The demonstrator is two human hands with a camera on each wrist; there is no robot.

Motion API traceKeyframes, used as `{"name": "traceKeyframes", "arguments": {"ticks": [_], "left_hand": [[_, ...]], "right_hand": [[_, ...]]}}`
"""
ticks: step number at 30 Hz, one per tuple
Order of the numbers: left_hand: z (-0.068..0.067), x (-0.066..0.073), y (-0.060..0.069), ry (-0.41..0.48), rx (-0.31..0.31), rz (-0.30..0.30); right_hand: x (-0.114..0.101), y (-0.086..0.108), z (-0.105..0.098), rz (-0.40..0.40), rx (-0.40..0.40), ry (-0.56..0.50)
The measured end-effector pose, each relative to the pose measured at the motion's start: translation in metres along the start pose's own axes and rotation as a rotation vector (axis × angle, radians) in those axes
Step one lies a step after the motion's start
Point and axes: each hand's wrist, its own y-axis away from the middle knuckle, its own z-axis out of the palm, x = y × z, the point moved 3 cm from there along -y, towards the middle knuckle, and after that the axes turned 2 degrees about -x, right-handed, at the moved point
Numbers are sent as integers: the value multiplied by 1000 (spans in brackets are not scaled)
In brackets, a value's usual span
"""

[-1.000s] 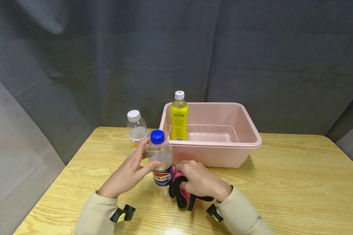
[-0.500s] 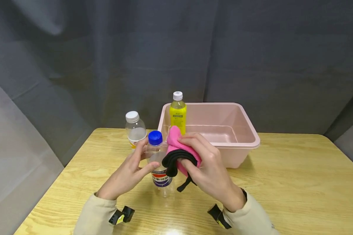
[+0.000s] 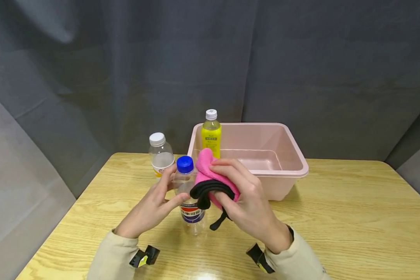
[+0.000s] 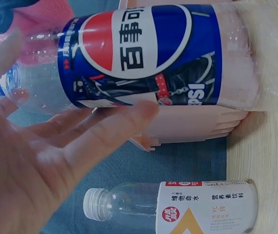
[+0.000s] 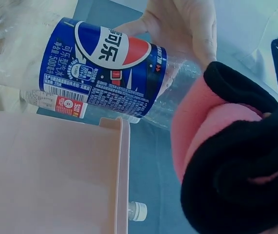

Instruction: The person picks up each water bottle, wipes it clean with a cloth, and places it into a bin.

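Note:
My left hand (image 3: 148,212) holds an upright clear Pepsi bottle (image 3: 192,212) near its shoulder, thumb on the near side and fingers on the far side. It has a blue cap and a blue label, seen close up in the left wrist view. A folded pink cloth with black edging (image 3: 215,177) is in my right hand (image 3: 250,200), gripped between thumb and fingers. In the head view the cloth overlaps the bottle's right side; whether it presses on the bottle is hard to tell. A black loop hangs from the cloth.
Behind the bottle stands a pink plastic basin (image 3: 287,155). A yellow-labelled bottle (image 3: 211,138) is in its left end. To the basin's left is a clear white-capped bottle (image 3: 161,155). All rest on a wooden table (image 3: 353,217) before a dark curtain (image 3: 301,70).
My right hand has picked the cloth up from the table and raised it beside the Pepsi bottle. In the last half second it shifted slightly left. My left hand has stayed on the bottle.

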Motion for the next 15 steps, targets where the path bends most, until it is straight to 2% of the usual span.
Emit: {"name": "traceKeyframes", "arguments": {"ticks": [7, 12, 15], "left_hand": [[0, 0, -1, 17, 1, 14], [0, 0, -1, 34, -10, -2], [1, 0, -1, 37, -12, -16]], "right_hand": [[0, 1, 1, 27, -132, 62], [7, 5, 7, 129, -276, 146], [20, 13, 18, 214, -420, 188]]}}
